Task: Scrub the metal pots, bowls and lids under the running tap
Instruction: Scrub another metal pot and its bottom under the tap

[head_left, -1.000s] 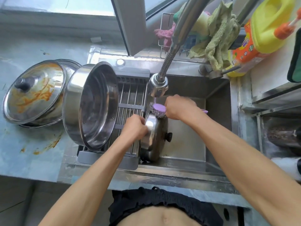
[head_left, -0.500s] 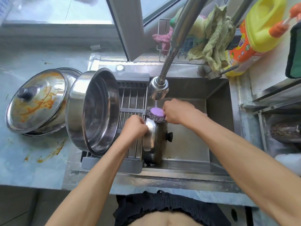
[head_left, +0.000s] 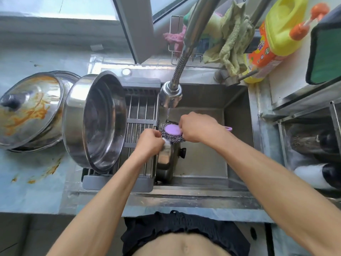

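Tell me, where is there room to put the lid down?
The sink floor right of the lid is bare. The rack is free between the big pot and the tap. The counter left holds a dirty lid.

bright daylight, wide-angle edge distortion

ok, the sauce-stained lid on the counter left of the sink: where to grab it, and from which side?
I'd take the stained lid by its dark knob, from above and the left. It leans dome-up on another pan, with the knob clear on top, while the big pot on the drying rack crowds its right rim.
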### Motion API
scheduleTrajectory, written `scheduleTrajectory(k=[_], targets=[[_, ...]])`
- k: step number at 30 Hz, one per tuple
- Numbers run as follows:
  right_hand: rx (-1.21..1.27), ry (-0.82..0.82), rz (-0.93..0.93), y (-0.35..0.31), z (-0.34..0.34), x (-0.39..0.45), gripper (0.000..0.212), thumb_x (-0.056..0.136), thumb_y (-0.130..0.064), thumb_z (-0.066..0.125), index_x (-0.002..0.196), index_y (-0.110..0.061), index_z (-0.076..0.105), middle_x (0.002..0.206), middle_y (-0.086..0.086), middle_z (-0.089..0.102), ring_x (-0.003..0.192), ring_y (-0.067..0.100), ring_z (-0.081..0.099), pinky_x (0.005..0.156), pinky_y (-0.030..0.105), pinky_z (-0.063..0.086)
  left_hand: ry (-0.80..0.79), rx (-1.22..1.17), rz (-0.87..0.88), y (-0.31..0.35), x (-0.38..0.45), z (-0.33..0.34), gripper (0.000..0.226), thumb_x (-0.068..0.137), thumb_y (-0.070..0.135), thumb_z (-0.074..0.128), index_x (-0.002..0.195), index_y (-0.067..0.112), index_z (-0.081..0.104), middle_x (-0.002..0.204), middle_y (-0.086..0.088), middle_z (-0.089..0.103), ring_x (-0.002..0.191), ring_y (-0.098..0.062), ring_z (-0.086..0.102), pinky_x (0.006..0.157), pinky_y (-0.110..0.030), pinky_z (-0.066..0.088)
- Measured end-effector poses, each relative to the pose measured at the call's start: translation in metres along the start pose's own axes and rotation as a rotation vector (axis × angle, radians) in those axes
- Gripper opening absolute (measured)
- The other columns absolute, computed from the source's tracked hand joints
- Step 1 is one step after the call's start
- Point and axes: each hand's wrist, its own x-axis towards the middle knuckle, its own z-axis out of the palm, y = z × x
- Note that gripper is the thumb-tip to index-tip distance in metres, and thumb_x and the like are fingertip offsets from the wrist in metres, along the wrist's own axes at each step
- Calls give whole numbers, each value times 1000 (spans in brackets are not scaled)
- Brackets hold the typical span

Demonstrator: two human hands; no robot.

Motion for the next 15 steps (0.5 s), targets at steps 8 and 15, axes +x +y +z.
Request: scheduleTrajectory(k=[8, 15], targets=[[126, 67, 40, -4, -4, 38, 9, 96, -24, 49, 92, -16, 47, 92, 5, 51, 80, 31, 51, 69, 37, 41, -91, -149, -67, -31, -6, -4, 16, 91, -3, 67, 85, 11, 74, 95, -12, 78, 97, -30, 74, 92, -51, 59], [111, -52, 53, 16, -2, 11, 18, 91, -24, 50, 94, -15, 65, 87, 7, 60, 78, 34, 59, 74, 36, 52, -187, -150, -31, -24, -8, -3, 18, 89, 0, 65, 94, 12, 76, 96, -10, 78, 95, -26, 75, 88, -50, 61]])
